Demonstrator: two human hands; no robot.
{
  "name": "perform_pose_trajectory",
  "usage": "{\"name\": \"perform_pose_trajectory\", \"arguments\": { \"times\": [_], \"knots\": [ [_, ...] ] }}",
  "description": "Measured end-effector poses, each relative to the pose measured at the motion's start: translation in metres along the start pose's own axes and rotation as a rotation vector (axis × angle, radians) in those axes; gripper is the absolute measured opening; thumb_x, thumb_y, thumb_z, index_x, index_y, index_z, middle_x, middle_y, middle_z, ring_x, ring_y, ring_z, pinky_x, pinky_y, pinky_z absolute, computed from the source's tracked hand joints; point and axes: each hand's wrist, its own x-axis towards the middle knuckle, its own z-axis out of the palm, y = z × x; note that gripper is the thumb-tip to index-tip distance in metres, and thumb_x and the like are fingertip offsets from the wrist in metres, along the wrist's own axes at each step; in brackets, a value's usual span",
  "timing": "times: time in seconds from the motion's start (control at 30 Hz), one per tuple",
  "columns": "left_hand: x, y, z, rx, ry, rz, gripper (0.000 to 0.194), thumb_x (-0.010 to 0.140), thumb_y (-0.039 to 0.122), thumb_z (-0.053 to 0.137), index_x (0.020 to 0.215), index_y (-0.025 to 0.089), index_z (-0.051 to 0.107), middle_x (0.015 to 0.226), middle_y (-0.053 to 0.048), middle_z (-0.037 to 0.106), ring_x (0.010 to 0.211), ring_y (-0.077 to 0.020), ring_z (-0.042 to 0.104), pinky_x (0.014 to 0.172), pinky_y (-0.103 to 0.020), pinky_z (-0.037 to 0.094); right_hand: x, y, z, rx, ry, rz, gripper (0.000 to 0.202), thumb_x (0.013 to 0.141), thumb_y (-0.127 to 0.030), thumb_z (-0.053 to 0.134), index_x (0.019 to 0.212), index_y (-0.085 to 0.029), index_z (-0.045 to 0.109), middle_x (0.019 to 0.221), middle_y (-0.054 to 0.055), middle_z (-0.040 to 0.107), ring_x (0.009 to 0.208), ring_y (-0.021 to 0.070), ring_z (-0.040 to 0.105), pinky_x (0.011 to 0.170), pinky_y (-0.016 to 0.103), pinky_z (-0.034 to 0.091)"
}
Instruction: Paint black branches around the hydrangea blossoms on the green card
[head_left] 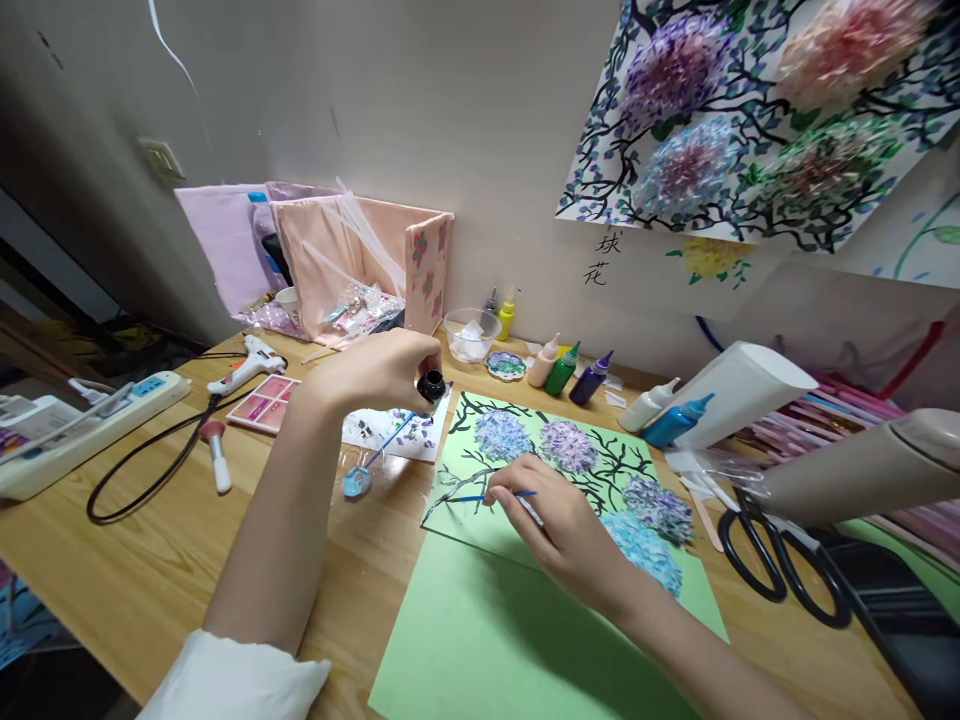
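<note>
My right hand is closed round a thin blue paintbrush, its tip over a black branch at the left of the green painted sheet. Blue, purple and turquoise flower clusters and black branches cover that sheet. In my left hand is a small black ink bottle, held above a white paint-spotted paper. Just below it lies a blue stick with a blue-smeared end. A plain green sheet spreads nearer to me, under the painted part.
Paint bottles, a plastic bowl and a small palette line the wall side. To the left are a glue gun, a power strip and a pink palette. Black-handled scissors lie right.
</note>
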Motion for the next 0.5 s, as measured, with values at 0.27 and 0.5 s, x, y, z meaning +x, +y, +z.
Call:
{"name": "perform_pose_trajectory", "arguments": {
  "times": [0.27, 0.5],
  "knots": [
    [0.001, 0.0004, 0.0012, 0.006, -0.003, 0.006, 0.028, 0.062, 0.034, 0.067, 0.082, 0.018, 0.056, 0.079, 0.0, 0.06, 0.069, -0.0123, 0.051, 0.055, -0.024, 0.03, -0.0006, -0.0097, -0.0016, 0.036, -0.057, -0.004, 0.018, 0.093, -0.019, 0.039, 0.083, -0.019, 0.055, 0.073, 0.002, 0.06, 0.073, 0.0139, 0.055, 0.065, 0.025, 0.045],
    [-0.0006, 0.0015, -0.0017, 0.013, -0.009, 0.0, 0.026, 0.061, 0.033, 0.066, 0.078, 0.018, 0.054, 0.078, 0.0, 0.058, 0.068, -0.0119, 0.05, 0.053, -0.023, 0.03, 0.0003, -0.0041, -0.0044, 0.038, 0.065, -0.007, 0.016, 0.092, -0.018, 0.039, 0.086, -0.019, 0.054, 0.075, 0.004, 0.061, 0.071, 0.015, 0.054, 0.064, 0.027, 0.045]
  ]
}}
